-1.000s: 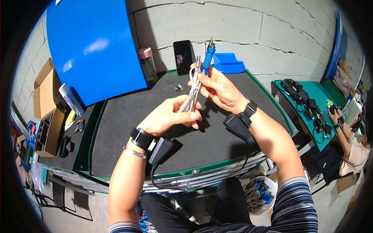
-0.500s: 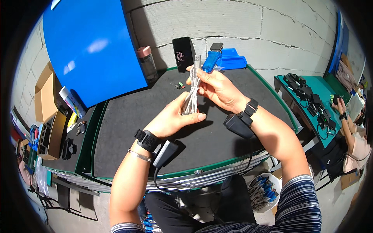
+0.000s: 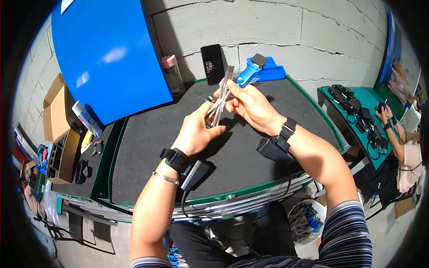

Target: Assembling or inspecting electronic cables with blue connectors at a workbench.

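Note:
A folded bundle of grey cable (image 3: 216, 113) is held above the dark mat between my two hands. My left hand (image 3: 195, 130) is closed around the lower loops, thumb at the right. My right hand (image 3: 255, 106) pinches the upper part, just below an upright USB plug (image 3: 230, 73). Beside that plug, the cable's translucent blue connector (image 3: 248, 77) leans to the right and ends in a black cap (image 3: 259, 60). The fingers hide part of the bundle's middle. Behind my left fingertips, small green and black parts (image 3: 211, 98) lie on the mat.
A phone (image 3: 212, 64) leans on the wall near a pink-lidded bottle (image 3: 172, 75). Behind the connector stands a blue bin (image 3: 273, 71). A white bucket (image 3: 320, 210) of cables sits below right. Another person's hands (image 3: 385, 115) work at a green table (image 3: 343, 119).
The blue connector has tipped further right, away from the USB plug. My left hand has shifted slightly up, and the lower loops are gathered closer in its fingers.

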Motion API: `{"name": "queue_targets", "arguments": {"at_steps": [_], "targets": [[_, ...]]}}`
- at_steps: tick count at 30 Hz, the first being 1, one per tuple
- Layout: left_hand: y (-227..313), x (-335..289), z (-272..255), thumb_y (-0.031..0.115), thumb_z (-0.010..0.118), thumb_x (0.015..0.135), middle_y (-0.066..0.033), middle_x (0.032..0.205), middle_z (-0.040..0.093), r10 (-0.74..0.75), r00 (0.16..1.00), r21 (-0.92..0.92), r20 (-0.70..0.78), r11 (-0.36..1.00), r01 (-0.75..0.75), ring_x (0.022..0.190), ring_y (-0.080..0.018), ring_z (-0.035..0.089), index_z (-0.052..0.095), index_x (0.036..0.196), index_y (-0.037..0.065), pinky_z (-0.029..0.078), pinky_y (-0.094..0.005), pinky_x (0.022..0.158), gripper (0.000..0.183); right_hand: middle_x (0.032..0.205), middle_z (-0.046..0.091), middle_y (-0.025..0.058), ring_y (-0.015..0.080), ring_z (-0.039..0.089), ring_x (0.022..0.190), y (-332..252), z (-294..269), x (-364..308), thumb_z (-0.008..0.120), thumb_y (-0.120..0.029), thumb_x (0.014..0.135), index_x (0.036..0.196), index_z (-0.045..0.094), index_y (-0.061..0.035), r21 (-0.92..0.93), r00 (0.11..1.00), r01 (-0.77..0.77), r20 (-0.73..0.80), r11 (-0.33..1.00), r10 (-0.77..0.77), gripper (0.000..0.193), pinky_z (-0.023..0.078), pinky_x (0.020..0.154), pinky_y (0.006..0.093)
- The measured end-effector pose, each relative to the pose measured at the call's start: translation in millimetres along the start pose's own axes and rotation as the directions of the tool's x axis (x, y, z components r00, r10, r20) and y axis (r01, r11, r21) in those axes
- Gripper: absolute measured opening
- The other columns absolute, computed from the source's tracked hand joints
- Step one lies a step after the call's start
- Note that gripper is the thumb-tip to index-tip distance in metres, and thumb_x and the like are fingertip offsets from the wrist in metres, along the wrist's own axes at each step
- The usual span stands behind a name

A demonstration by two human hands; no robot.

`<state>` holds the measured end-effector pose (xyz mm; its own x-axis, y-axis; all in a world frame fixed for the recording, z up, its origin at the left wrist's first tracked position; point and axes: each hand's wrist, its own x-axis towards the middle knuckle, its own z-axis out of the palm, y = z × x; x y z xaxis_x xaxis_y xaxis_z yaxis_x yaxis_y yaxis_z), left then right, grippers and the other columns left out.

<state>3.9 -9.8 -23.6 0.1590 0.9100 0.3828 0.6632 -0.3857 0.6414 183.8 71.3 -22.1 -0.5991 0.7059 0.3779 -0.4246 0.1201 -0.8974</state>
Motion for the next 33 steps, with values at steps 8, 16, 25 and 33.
{"name": "queue_targets", "arguments": {"at_steps": [8, 16, 25, 33], "targets": [[-3.6, 5.3, 7.2, 0.018, 0.084, 0.077, 0.003, 0.083, 0.053, -0.057, 0.998, -0.129, 0.025, 0.99, 0.059, 0.076, -0.0074, 0.047, 0.056, 0.108, 0.002, 0.043, -0.0252, 0.069, 0.045, 0.101, 0.067, 0.0054, 0.0058, 0.058, 0.081, -1.3, -2.8, -1.6, 0.055, -0.036, 0.101, 0.106, 0.065, -0.0058, -0.016, 0.993, -0.026, -0.119, 1.0, 0.024, 0.032, 0.05, 0.075, 0.0211], [0.4, 4.3, 7.2, 0.025, 0.075, 0.088, 0.0028, 0.09, 0.058, -0.123, 0.992, -0.441, -0.011, 0.891, 0.106, 0.081, -0.006, 0.052, 0.059, 0.115, 0.003, 0.045, -0.0245, 0.073, 0.038, 0.097, 0.067, 0.0031, 0.0072, 0.06, 0.083, 1.9, -8.3, 0.1, 0.057, -0.036, 0.1, 0.1, 0.065, -0.0069, 0.043, 0.989, 0.02, -0.146, 0.999, -0.014, 0.03, 0.05, 0.077, 0.0234], [0.0, 2.3, 3.4, 0.029, 0.06, 0.099, 0.0028, 0.103, 0.063, -0.234, 0.968, -0.665, 0.094, 0.709, 0.236, 0.088, -0.0061, 0.056, 0.059, 0.129, 0.006, 0.046, -0.0239, 0.076, 0.038, 0.094, 0.066, 0.0007, 0.0075, 0.059, 0.081, -0.1, -16.6, 2.1, 0.058, -0.035, 0.1, 0.099, 0.065, -0.0074, 0.091, 0.993, 0.04, -0.116, 0.995, -0.029, 0.029, 0.05, 0.077, 0.0247], [-2.2, 5.3, 5.7, 0.014, 0.066, 0.094, -0.0027, 0.107, 0.065, -0.124, 0.991, -0.562, -0.045, 0.824, 0.078, 0.095, -0.0085, 0.059, 0.058, 0.128, 0.0, 0.048, -0.0254, 0.084, 0.038, 0.1, 0.066, 0.0033, 0.0069, 0.058, 0.083, 2.1, -20.6, 3.7, 0.058, -0.034, 0.1, 0.107, 0.065, -0.007, 0.108, 0.995, 0.036, -0.093, 0.994, -0.026, 0.029, 0.05, 0.076, 0.0227]]}}
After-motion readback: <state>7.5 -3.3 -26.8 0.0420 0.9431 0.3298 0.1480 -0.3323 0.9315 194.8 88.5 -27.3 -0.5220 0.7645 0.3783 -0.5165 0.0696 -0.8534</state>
